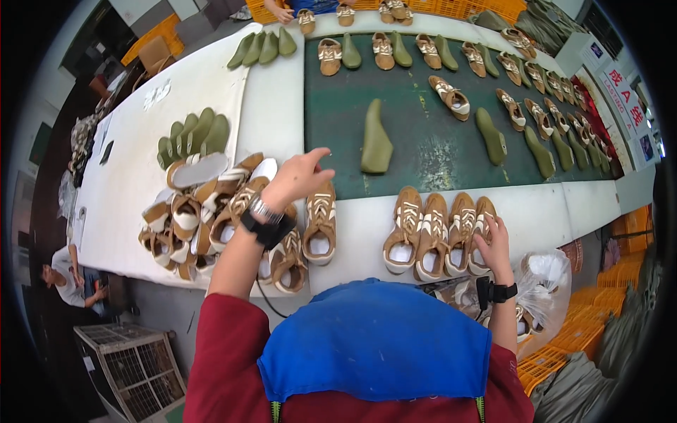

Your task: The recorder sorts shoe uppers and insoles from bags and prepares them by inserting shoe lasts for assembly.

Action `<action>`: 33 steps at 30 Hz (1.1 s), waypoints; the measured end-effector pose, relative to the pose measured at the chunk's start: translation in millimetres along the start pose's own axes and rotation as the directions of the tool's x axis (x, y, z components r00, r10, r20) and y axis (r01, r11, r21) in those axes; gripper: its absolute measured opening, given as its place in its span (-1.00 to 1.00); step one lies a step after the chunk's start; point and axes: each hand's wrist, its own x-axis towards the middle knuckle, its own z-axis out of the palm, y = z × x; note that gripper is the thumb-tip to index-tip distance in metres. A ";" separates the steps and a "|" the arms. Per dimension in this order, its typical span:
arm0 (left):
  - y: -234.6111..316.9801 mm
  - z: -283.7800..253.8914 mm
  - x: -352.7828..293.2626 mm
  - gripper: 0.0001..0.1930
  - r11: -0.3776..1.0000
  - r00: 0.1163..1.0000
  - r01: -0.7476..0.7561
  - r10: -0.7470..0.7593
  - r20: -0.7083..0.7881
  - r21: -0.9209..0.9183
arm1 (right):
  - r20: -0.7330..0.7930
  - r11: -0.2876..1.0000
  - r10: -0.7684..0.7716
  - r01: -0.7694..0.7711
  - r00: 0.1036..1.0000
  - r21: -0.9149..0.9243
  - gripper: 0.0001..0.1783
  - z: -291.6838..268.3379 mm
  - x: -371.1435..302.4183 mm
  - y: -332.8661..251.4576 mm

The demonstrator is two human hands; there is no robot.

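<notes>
Blue cloth (374,342), smooth and slightly puckered, fills the lower centre of the frame over red sleeves, and both forearms rise from it. At right of centre the right hand (491,243), with a black band on its wrist, rests on the outermost of a row of four tan suede shoes (438,233) with cream stripes and white linings, lined up toes-away on the white desk (564,204); its fingers lie flat on the upper, gripping nothing. Left of centre the left hand (300,178), wearing a metal watch and a black strap, hovers over the edge of the dark green belt (423,134), fingers loosely spread and empty, just left of an olive-green plastic shoe last (376,141) lying alone on the scuffed belt. A single tan shoe (321,224) sits below that hand, beside a jumbled heap of shoes (204,211) on the left. More lasts stand on edge in the upper left (192,134). Pairs of shoes and lasts line the belt's far side. A crinkled clear plastic bag (546,282) hangs at lower right, above orange crates (564,338). A red-and-white sign (624,95) stands at the upper right edge. A wire cage (134,366) sits on the floor at lower left.
</notes>
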 end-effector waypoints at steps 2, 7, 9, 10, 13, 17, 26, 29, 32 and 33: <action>16.6 -13.6 -55.4 -0.52 0.997 0.999 -0.034 0.031 -0.041 -0.070 | 0.043 0.989 -0.110 0.105 0.993 0.099 -0.46 -10.4 9.5 -43.0; 1.9 -24.2 -171.8 -0.46 0.974 0.984 0.167 -0.175 -0.041 -0.151 | 0.426 0.862 -0.305 0.056 0.852 0.504 -0.61 12.1 27.9 -182.4; -23.5 -7.3 -205.6 -0.30 0.943 0.954 0.291 -0.274 0.120 -0.160 | 0.555 0.879 -0.450 0.238 0.700 0.413 -0.44 64.2 43.2 -204.5; -28.6 11.3 -218.8 -0.27 0.973 0.977 0.207 -0.200 0.073 -0.102 | 0.601 0.873 -0.488 0.328 0.633 0.362 -0.33 90.9 51.0 -214.2; -44.1 81.3 -233.4 -0.24 0.989 0.991 0.113 -0.106 -0.084 0.090 | 0.683 0.900 -0.425 0.358 0.595 0.248 -0.09 166.1 64.2 -239.3; -64.2 93.6 -225.9 -0.24 0.939 0.949 0.174 -0.079 -0.305 0.296 | 0.663 0.860 -0.434 0.060 0.610 0.507 0.01 191.3 58.0 -252.4; -102.1 67.9 -227.7 -0.20 0.960 0.967 0.233 -0.213 -0.136 0.152 | 0.715 0.856 -0.476 0.083 0.511 0.510 -0.04 191.1 26.0 -278.4; -104.6 50.3 -221.3 -0.21 0.990 0.978 0.124 -0.111 -0.178 0.064 | 0.739 0.841 -0.538 0.320 0.406 0.436 -0.14 169.9 93.7 -246.7; -104.8 31.3 -230.4 -0.42 0.970 0.977 0.049 -0.095 -0.189 -0.237 | 0.564 0.944 -0.319 0.309 0.762 0.116 -0.50 148.3 181.4 -200.6; -107.3 26.1 -238.6 -0.50 0.923 0.983 0.150 -0.178 -0.048 -0.356 | 0.609 0.996 -0.085 0.079 0.789 0.036 -0.47 145.8 207.9 -183.4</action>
